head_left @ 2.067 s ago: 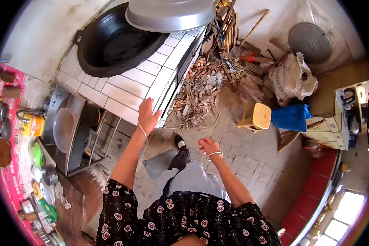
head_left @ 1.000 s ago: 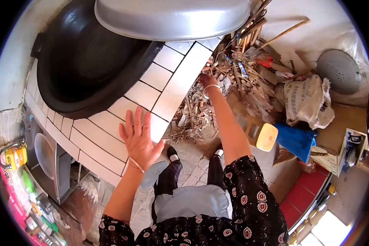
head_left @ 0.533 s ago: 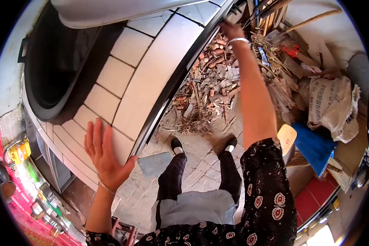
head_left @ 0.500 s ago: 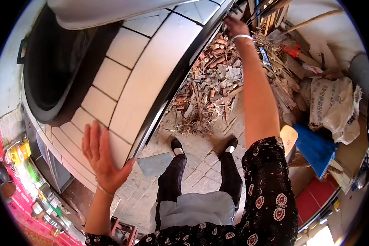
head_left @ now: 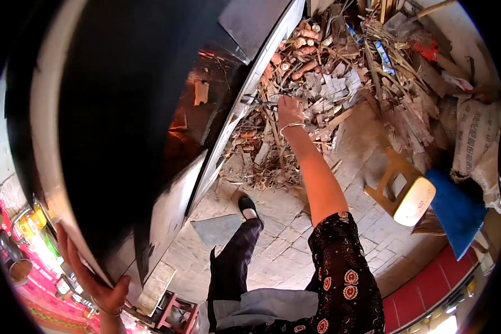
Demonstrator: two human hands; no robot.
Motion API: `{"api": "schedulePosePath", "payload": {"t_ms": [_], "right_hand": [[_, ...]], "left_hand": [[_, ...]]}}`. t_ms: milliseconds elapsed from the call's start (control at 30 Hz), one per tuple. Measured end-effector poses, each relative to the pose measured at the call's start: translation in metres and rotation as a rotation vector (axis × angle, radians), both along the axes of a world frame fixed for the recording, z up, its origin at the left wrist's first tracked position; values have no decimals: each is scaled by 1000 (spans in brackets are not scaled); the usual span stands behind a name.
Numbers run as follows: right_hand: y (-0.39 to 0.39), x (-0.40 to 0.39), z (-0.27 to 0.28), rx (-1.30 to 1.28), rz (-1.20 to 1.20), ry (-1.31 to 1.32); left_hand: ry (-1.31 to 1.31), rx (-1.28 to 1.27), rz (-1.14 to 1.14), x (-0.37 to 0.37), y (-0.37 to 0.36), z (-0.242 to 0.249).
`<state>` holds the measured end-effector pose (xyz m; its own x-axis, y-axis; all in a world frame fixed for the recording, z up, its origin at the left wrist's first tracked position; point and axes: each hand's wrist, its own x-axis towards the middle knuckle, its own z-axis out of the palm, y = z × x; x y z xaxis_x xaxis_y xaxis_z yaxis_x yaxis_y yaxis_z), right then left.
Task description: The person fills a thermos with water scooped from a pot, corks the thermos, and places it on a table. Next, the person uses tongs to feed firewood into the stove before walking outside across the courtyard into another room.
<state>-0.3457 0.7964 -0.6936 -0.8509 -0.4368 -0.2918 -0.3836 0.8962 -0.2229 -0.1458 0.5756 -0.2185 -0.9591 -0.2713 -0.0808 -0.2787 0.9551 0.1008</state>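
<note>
My left hand [head_left: 97, 281] rests against the pale edge of the tiled stove [head_left: 53, 161] at lower left, its fingers stretched and the thumb apart. At the stove's front, my right hand [head_left: 290, 114] is closed beside a thin dark metal piece [head_left: 257, 102]. Blur hides exactly what its fingers grip. Left of that hand, an opening [head_left: 181, 119] in the stove shows an orange glow and a small piece of wood [head_left: 201, 92]. A large dark, blurred shape [head_left: 111, 111] fills the upper left.
Firewood scraps and corncobs [head_left: 306, 72] lie heaped beyond my right hand. A yellow stool [head_left: 414, 201], a blue dustpan-like object [head_left: 453, 214] and a printed sack [head_left: 476, 139] are at right. A small reddish rack [head_left: 178, 317] is at the bottom.
The view has come closer to the stove front, and its glowing opening now shows. My right hand is lower and further left in view; my left hand has shifted down and left along the edge.
</note>
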Motion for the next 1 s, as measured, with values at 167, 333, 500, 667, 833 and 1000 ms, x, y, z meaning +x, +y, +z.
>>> {"api": "schedulePosePath", "payload": {"t_ms": [167,333,500,667,833,1000], "right_hand": [[-19,-6,-17,74,98,61],[-25,11,-41,43,146,76],[-21,34,-49,-165,-64,-40],[-3,50,-33,-233,-142,-79],[76,106,-34,-375,-291,-206],[223,183,8,-409,-368,-156]], "left_hand": [[14,70,152,16,1,-4],[109,228,308,35,-4,-4],[129,286,361,49,-11,0],[123,320,443,35,9,-4],[94,183,331,25,8,-5],[147,276,341,31,4,-7]]}}
